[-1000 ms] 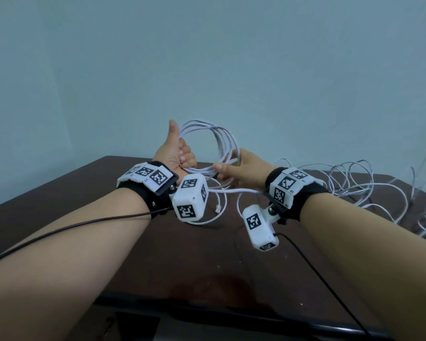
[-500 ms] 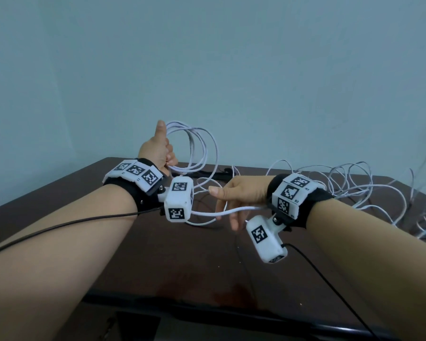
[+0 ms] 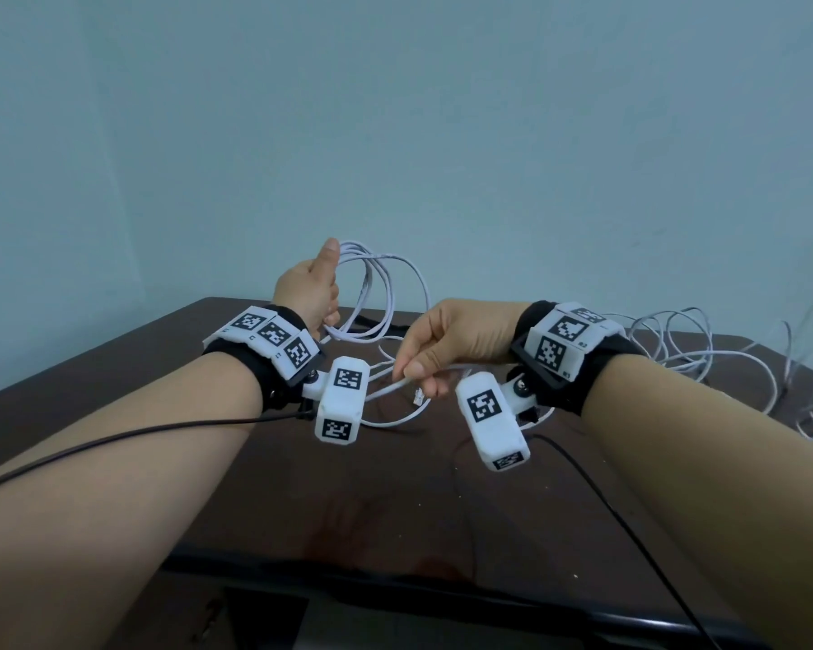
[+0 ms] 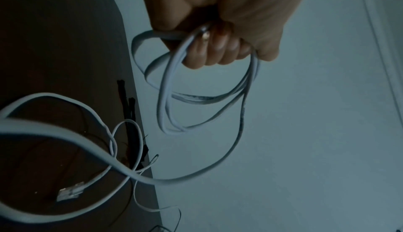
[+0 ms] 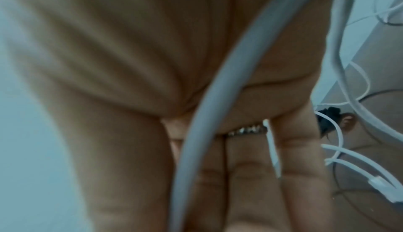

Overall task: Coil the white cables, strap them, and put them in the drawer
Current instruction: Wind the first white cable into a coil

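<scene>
Your left hand (image 3: 308,288) grips the coiled white cable (image 3: 386,293) while your right hand (image 3: 447,344) pinches its tail (image 3: 386,389): lay each loop evenly, keeping the connector (image 3: 417,395) free.

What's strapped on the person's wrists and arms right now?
Both forearms are bare, no sleeves. Each wrist wears a black band topped with white blocks printed with black square markers. A white camera pod, also marked, hangs below each wrist, trailing a thin black cable.
</scene>
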Available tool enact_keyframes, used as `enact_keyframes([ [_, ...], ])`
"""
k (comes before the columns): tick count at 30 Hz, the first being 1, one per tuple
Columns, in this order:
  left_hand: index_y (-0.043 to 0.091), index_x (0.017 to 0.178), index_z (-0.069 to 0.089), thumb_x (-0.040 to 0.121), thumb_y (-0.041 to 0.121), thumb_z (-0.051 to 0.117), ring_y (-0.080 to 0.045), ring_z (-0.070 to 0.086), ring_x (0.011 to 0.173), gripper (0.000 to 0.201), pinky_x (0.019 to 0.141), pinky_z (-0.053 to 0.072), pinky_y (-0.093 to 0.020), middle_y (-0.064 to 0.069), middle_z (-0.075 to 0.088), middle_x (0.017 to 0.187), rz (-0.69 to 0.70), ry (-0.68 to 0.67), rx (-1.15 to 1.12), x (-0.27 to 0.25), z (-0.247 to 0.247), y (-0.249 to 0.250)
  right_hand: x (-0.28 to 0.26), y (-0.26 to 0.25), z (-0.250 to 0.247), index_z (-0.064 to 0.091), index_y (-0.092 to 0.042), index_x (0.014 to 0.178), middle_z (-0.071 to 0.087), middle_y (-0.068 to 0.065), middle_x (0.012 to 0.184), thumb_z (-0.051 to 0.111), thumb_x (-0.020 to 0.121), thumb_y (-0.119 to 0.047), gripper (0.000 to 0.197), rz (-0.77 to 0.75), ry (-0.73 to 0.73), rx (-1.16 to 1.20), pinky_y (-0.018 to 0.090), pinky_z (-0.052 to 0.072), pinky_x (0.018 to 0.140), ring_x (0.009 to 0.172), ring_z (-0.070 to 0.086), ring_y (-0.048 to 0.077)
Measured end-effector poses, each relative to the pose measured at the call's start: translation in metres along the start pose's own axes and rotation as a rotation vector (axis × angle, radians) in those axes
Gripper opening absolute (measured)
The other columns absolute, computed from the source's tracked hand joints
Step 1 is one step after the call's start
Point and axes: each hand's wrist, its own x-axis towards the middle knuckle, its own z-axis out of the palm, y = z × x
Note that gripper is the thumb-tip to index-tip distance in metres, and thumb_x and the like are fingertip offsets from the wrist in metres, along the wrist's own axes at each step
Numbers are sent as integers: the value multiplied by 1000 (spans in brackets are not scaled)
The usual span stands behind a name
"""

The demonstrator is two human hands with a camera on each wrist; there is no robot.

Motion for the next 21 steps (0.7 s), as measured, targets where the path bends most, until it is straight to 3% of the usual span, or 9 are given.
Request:
enact_keyframes([
  [4, 18, 64, 33, 92, 53, 48, -9, 26, 35, 47, 36, 25, -19, 7, 29, 43, 3, -108, 47, -5, 3, -2, 6, 1, -3, 72, -14, 82, 66, 4, 63, 70, 72, -8, 12, -90, 141, 62, 27, 40, 60, 61, 51, 23],
  [8, 18, 62, 35, 91, 53, 50, -9, 26, 33, 48, 37, 24, -18, 7, 30, 41, -36, -210, 53, -14, 8, -6, 5, -5, -10, 67, -9, 83, 66, 1, 58, 64, 82, -1, 9, -183, 334, 193, 19, 40, 50, 50, 52, 12],
  [11, 17, 60, 38, 93, 49, 48, -7, 23, 31, 47, 33, 21, -15, 7, 28, 39, -122, -315, -93, -18, 11, -5, 7, -7, -12, 65, -11, 82, 66, 0, 57, 61, 86, -2, 10, -202, 492, 239, 19, 40, 53, 55, 49, 13],
  [15, 19, 48, 36, 93, 54, 44, -6, 21, 28, 57, 31, 18, -15, 7, 26, 36, -216, -368, -172, -23, 15, -3, 11, -5, -11, 63, -12, 79, 66, -2, 58, 63, 87, -6, 10, -235, 667, 290, 20, 37, 51, 48, 43, 9],
  [19, 18, 53, 30, 74, 76, 39, -7, 22, 30, 62, 32, 21, -14, 6, 26, 37, -247, -402, -182, -30, 18, 0, 14, -4, -8, 61, -10, 78, 66, -2, 55, 61, 87, -2, 12, -311, 796, 368, 24, 33, 52, 43, 39, 10],
  [21, 19, 52, 32, 63, 74, 47, -6, 23, 29, 58, 31, 21, -13, 6, 27, 37, -257, -422, -241, -32, 20, 0, 15, -4, -7, 61, -11, 78, 66, -1, 57, 61, 87, -3, 11, -313, 867, 387, 23, 36, 50, 41, 39, 8],
])
